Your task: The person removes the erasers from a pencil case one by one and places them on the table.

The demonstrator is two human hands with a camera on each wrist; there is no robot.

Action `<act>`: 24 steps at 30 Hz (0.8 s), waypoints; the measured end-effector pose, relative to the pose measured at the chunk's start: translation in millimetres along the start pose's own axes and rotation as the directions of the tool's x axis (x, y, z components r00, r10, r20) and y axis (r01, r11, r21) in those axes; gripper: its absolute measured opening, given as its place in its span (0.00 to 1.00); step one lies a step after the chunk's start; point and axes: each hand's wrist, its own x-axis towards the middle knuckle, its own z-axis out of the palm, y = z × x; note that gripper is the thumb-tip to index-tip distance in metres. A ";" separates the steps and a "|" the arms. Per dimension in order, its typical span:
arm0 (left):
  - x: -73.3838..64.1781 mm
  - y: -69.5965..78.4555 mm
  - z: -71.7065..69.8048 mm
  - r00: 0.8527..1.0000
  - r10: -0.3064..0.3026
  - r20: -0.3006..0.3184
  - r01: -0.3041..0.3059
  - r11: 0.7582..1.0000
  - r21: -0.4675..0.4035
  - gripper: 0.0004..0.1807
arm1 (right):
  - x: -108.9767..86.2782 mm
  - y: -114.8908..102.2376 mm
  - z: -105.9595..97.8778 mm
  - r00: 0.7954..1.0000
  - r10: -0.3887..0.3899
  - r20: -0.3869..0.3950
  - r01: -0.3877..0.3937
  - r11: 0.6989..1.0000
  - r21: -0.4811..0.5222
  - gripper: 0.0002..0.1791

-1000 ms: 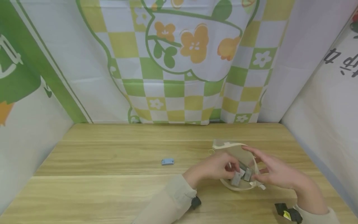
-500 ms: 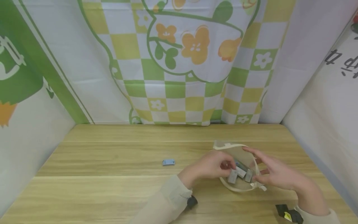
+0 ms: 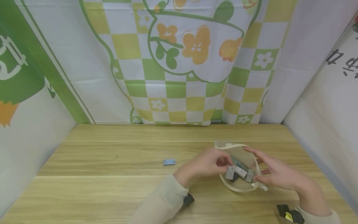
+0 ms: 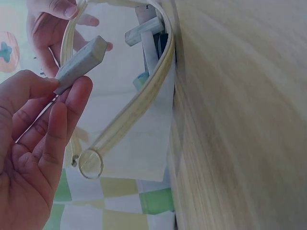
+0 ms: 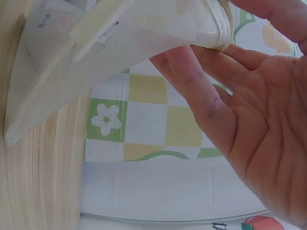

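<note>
1. Pinching a grey-white block (image 3: 230, 172) between thumb and fingertips of my left grip (image 3: 213, 161); it sits tilted at the left side of the open mouth of the pouch (image 3: 237, 152).
2. My right grip (image 3: 282, 171) holds the pouch's right rim, fingers spread, some of them showing through the translucent wall.
3. Inside the pouch: a pale block (image 3: 240, 171), a smaller grey block (image 3: 250, 175) to its right, other pieces partly hidden beneath.
4. Pouch rests on the bench (image 3: 112, 186). Cream band edges its mouth; a clear ring (image 4: 91, 164) hangs from that band.
5. Light-blue object (image 3: 169, 162) lies flat on the bench, well apart, left of the pouch. Markings too small to read.
6. Beyond the pouch, behind the bench: checked curtain (image 3: 173, 90), green, yellow and white.
</note>
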 end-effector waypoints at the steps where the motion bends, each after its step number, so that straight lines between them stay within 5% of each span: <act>1: -0.8 -0.5 -0.7 1.000 -0.002 -0.003 0.002 1.000 -0.004 0.08 | 0.1 0.0 0.1 1.000 -0.005 0.000 0.005 1.000 0.002 0.51; 24: -28.5 -14.6 -15.2 0.995 -0.078 -0.063 0.071 0.992 -0.105 0.04 | 0.0 0.5 0.7 1.000 -0.014 -0.004 0.014 1.000 -0.015 0.51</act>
